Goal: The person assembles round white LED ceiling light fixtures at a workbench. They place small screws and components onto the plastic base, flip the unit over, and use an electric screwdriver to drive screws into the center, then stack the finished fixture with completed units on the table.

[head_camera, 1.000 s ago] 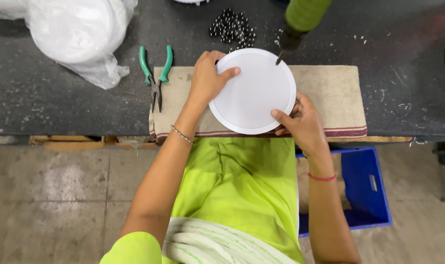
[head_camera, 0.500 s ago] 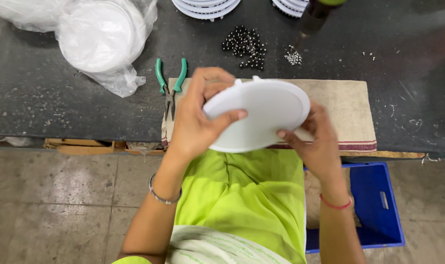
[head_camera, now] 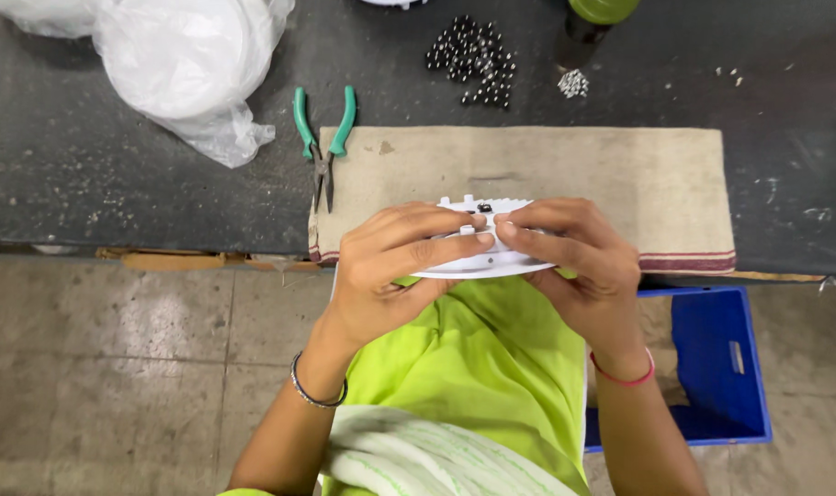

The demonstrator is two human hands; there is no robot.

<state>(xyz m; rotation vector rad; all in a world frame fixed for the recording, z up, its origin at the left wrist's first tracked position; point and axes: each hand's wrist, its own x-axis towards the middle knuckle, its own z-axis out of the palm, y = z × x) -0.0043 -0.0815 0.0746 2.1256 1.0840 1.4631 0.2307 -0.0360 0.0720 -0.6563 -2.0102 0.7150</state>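
Since half a second ago the white round part (head_camera: pixel 480 262) has been tipped from a slanted, face-up hold to nearly edge-on, so only its rim and a row of small tabs along the far edge now show, and both hands have closed in over it.

Nearest the camera, a stack of white discs (head_camera: pixel 418 459) lies in the lap on the green cloth. Above it, the left hand (head_camera: pixel 395 266) wraps the part from the left, fingers curled over its top; the right hand (head_camera: pixel 574 262) does the same from the right, and the fingertips of both meet at the middle. Both hands are closed firmly around it, holding it just above the near edge of the beige cloth mat (head_camera: pixel 620 184) on the table (head_camera: pixel 115 202).

Judging by this, the part is mid-handling: it is gripped and turned for work on its edge, while no tool is in use. The green-handled pliers (head_camera: pixel 322 138) lie untouched at the mat's left edge. Farther off sit a pile of small dark beads (head_camera: pixel 473 57) and a clear plastic bag (head_camera: pixel 179 64) of white pieces. A blue crate (head_camera: pixel 721 367) stands on the floor at right.
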